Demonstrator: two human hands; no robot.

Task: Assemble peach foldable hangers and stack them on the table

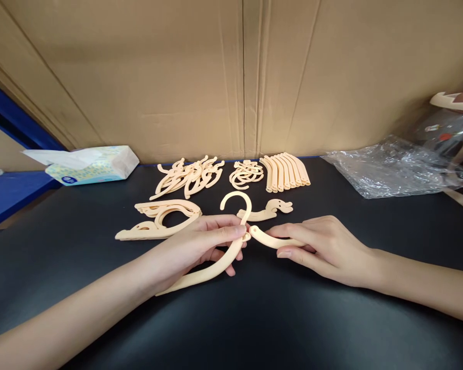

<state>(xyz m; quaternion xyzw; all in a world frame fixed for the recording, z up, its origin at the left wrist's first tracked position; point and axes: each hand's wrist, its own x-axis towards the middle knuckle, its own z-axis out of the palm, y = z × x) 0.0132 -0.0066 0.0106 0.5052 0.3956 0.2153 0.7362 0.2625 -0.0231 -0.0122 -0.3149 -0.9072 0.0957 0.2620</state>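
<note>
My left hand [212, 239] grips a cream plastic hanger piece: a hook [248, 203] curving up above the thumb, joined to a curved arm [204, 275] that slopes down to the left. Between the fingers of my right hand [324, 246] is a separate curved arm piece [268, 239], its holed end close beside the joint in my left hand. Whether the two touch is hard to tell. Just behind the hands lies a loose cream piece with a wavy, animal-shaped end [280, 206]. Folded hanger assemblies [139, 234] lie beyond my left hand.
On the black table [231, 329], a pile of wavy pieces [189, 177], a heap of hooks [247, 173] and a row of curved arms [285, 172] lie at the back. A tissue pack [96, 164] is back left, clear plastic bags [389, 167] back right. Cardboard [158, 77] stands behind.
</note>
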